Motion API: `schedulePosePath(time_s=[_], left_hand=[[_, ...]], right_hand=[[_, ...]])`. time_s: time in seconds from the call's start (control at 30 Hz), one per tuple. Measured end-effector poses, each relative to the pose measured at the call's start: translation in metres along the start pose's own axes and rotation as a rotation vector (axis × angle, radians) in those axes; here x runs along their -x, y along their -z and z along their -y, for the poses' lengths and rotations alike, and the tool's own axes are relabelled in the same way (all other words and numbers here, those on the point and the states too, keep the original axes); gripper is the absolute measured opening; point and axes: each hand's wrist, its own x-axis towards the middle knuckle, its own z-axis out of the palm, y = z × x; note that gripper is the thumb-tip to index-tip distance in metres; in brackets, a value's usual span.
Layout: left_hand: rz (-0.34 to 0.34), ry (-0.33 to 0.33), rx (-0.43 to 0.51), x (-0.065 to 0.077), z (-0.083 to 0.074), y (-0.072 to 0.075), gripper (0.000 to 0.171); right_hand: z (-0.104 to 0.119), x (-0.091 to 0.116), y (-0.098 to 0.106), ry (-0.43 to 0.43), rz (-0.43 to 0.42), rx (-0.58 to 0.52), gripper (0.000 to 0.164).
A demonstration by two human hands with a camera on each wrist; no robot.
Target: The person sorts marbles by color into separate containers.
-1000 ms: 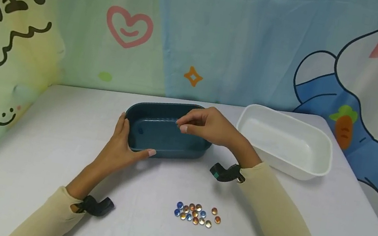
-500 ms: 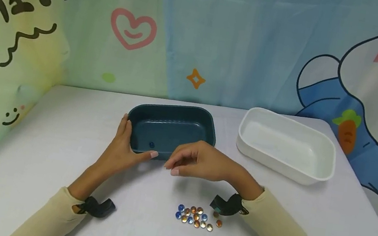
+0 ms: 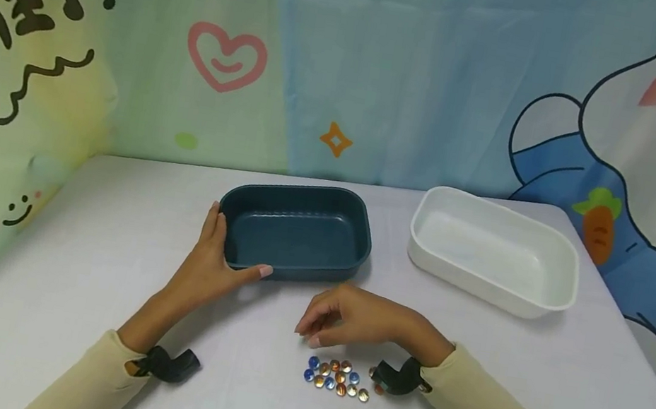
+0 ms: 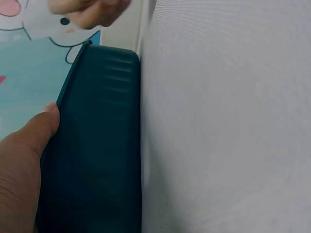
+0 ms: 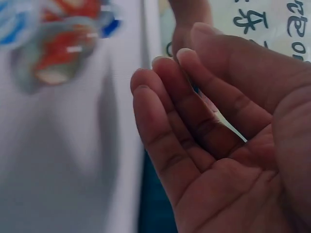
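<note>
1. The first tub (image 3: 300, 236) is sitting on the surface (image 3: 249, 378); the second tub (image 3: 494, 252) is standing apart at its 3 o'clock.
2. The left grip (image 3: 210, 264) is touching the first tub at its 9 and 7 o'clock sides.
3. The marbles (image 3: 340, 378) are lying at the first tub's 5 o'clock.
4. The right grip (image 3: 355, 316) is hovering at the marbles' 12 o'clock.
5. Behind both tubs, the backdrop (image 3: 389, 64) is hanging.

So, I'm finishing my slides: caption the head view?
Left hand holds the dark teal tray while the right hand hovers near loose glass marbles.
</note>
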Motion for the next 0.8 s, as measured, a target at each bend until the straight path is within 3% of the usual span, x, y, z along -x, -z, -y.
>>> schedulePosePath(time_s=[0.17, 0.47, 0.8], left_hand=[[-0.007, -0.002, -0.006, 0.0, 0.0, 0.0, 0.13], [0.001, 0.014, -0.009, 0.0, 0.001, -0.001, 0.129], [0.001, 0.012, -0.011, 0.0, -0.001, -0.002, 0.129]], right_hand=[[-0.008, 0.005, -0.004, -0.052, 0.018, 0.015, 0.018], [-0.006, 0.005, -0.009, -0.026, 0.047, 0.039, 0.017], [-0.005, 0.005, -0.011, -0.066, 0.051, 0.084, 0.018]])
